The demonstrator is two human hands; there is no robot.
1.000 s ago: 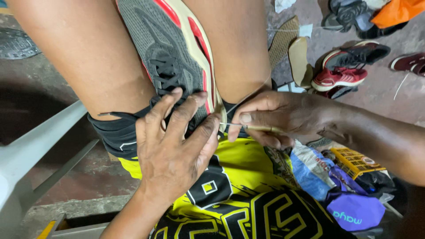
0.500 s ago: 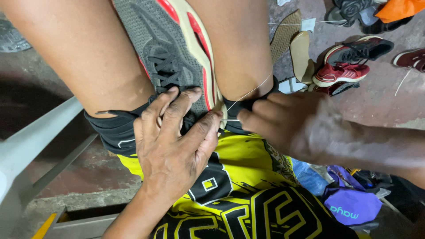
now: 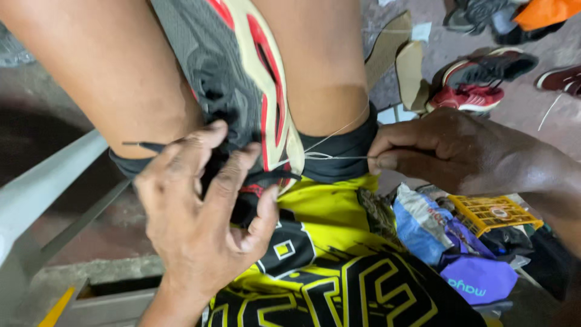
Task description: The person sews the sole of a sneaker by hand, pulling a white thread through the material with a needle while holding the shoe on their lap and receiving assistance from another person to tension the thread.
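Note:
A grey sneaker (image 3: 242, 72) with a cream and red sole is clamped upside-down between my knees. My left hand (image 3: 203, 212) grips its heel end, fingers spread over the dark upper and thumb against the sole edge. My right hand (image 3: 451, 154) is at the right of the shoe, fingers pinched on a thin pale thread (image 3: 339, 156) that runs taut from the sole edge. Whether a needle is in the pinch is hidden. I wear yellow and black shorts (image 3: 339, 266).
On the floor at the upper right lie two tan insoles (image 3: 399, 57), a red and black shoe (image 3: 478, 82) and more shoes. A yellow plastic crate (image 3: 490, 212) and blue and purple bags (image 3: 448, 248) sit at the right. A grey metal bar (image 3: 45, 194) runs at the left.
My right hand has drawn away to the right, pulling the thread taut out of the sole. My left hand has shifted lower on the shoe's heel.

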